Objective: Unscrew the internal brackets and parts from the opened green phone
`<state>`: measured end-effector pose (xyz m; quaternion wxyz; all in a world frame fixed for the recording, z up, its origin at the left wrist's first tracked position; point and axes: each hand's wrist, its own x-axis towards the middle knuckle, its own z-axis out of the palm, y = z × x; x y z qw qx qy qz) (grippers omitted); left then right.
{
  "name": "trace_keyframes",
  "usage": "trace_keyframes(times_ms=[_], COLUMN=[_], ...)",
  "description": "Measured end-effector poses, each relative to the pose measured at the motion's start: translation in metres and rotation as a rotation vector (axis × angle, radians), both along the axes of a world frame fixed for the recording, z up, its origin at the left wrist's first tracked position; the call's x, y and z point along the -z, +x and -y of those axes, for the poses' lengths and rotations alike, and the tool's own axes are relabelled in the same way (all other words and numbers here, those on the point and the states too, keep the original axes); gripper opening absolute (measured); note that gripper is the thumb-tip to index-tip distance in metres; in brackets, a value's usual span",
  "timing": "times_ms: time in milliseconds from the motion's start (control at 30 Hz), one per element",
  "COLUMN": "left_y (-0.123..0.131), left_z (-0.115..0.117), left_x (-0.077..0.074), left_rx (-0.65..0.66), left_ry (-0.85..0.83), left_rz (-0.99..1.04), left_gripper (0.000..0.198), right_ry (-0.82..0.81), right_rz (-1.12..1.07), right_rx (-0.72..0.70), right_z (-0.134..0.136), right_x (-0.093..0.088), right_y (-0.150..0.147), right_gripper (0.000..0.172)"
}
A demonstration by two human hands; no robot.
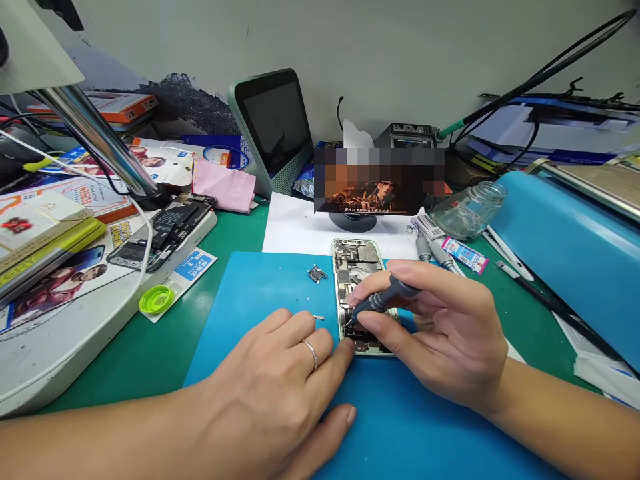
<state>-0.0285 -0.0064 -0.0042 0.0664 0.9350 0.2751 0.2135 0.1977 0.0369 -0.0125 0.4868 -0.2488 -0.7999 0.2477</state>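
Observation:
An opened smartphone (357,273) lies on the blue mat (240,287), its circuit boards and inner parts bare. My right hand (445,327) is closed around a small dark grey screwdriver (383,300), tilted with its tip down at the phone's lower left part. The fingers hide part of the phone's right side. My left hand (285,380), with a ring on one finger, rests on the mat. Its index fingertip touches the phone's lower left corner, while the thumb lies apart, gripping nothing. Left of the phone are a small camera-like module (317,273) and a tiny metal piece (319,318).
A second opened phone (167,227) lies on a white lamp base (100,320), near a green cap (157,300). Behind stand a smart display (270,120) and a lit screen (377,190). A glass jar (467,210), grey-handled tools (443,255) and tweezers (507,252) lie right.

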Motion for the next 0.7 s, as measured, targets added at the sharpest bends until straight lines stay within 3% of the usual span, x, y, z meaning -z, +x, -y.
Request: trace_keyframes(times_ms=[700], left_y=[-0.0016], left_z=[0.0005], left_x=[0.0045], left_rx=[0.002], left_ry=[-0.037], left_rz=[0.022], left_gripper=[0.034], right_ry=[0.042], right_rz=[-0.017], right_rx=[-0.025], right_z=[-0.0017], right_x=[-0.0023], right_y=[0.0001], right_gripper=[0.076])
